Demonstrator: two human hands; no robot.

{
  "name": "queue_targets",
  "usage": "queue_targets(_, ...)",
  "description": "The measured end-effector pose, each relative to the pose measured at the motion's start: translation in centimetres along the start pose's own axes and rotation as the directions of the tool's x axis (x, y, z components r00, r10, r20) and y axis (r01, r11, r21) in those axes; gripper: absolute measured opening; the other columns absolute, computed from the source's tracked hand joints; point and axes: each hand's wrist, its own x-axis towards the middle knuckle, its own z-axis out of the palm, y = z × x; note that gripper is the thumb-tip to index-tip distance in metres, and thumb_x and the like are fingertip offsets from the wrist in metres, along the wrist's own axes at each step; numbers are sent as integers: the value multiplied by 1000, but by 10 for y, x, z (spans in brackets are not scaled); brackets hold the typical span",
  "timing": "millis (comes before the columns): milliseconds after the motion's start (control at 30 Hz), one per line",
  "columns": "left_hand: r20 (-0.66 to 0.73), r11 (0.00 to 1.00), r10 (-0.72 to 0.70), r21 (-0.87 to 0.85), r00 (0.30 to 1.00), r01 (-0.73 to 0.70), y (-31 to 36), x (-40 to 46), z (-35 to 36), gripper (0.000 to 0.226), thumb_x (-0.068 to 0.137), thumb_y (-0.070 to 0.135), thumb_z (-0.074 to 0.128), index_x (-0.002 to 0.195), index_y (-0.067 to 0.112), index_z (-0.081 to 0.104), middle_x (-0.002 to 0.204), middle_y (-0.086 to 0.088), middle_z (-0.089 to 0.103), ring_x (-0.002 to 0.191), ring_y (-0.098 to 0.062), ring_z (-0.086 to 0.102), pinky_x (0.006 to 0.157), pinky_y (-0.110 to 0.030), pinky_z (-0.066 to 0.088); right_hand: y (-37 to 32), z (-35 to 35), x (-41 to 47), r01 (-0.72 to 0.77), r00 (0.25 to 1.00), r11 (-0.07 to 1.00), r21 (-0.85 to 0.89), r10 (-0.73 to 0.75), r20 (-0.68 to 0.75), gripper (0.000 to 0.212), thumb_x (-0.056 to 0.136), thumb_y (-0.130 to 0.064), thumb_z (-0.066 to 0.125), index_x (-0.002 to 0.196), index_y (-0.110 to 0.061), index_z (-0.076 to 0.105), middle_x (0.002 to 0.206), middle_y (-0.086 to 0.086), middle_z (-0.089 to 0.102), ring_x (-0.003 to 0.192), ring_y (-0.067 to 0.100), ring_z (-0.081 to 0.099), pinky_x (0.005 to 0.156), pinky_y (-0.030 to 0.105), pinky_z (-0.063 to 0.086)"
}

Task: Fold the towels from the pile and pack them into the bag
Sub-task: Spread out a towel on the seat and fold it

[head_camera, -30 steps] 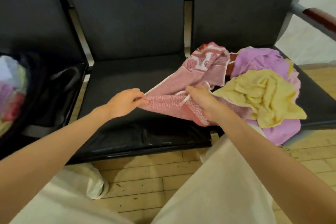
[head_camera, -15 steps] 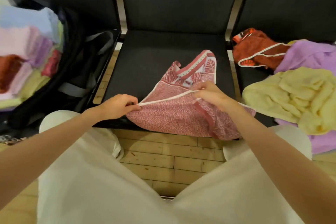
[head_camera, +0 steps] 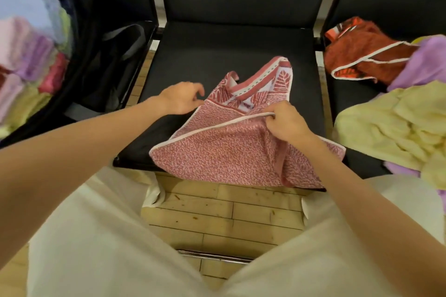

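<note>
A pink patterned towel (head_camera: pixel 224 152) lies crumpled on the middle seat (head_camera: pixel 231 55) of a black bench, with its near edge hanging over the front of the seat toward the wooden floor (head_camera: pixel 217 214). The right hand (head_camera: pixel 287 123) has a tight grip on the towel's white-trimmed edge, with the fingers curled round the hem, which runs as a taut line from that hand down to the towel's left corner. The left hand (head_camera: pixel 181 99) hovers at the towel's upper left edge with its fingers loosely spread, a wide grip that holds nothing; whether the fingertips touch the cloth cannot be told. The far part of the towel, with a leaf print and a darker border, lies rumpled on the seat beyond both hands. On the seat to the right sits the pile of unfolded towels: a rust-red towel (head_camera: pixel 362 55) with white trim farthest back, a lilac towel (head_camera: pixel 424 65) beside it, and a pale yellow towel (head_camera: pixel 395 125) nearest, heaped loosely and touching one another. On the seat to the left stands a black bag (head_camera: pixel 96 67), open, with folded towels (head_camera: pixel 31 55) in pale blue, pink, lilac, magenta and yellow stacked inside; that side of the view is blurred. The person's legs in cream trousers (head_camera: pixel 96 248) fill the bottom of the view.
</note>
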Motion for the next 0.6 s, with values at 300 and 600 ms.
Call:
queue_targets(300,59,989,120,80,991,-125,40,87,1,57,90,0,49,139,27,40,125,-12,35,102,-30,52,88,-36,48,19,2,0,-43,989,985,166,65,-131,8,82,-8,61,87,-4,66,83,10,64,76,23,60,71,37,52)
queue_targets(600,-10,892,246,395,969,-222,52,110,-13,24,94,11,51,115,6,61,118,-16,53,109,-34,54,90,-40,43,11,-1,-9,342,932,908,242,-294,-214,10,88,-12,64,91,-5,70,89,6,69,83,19,61,80,37,50)
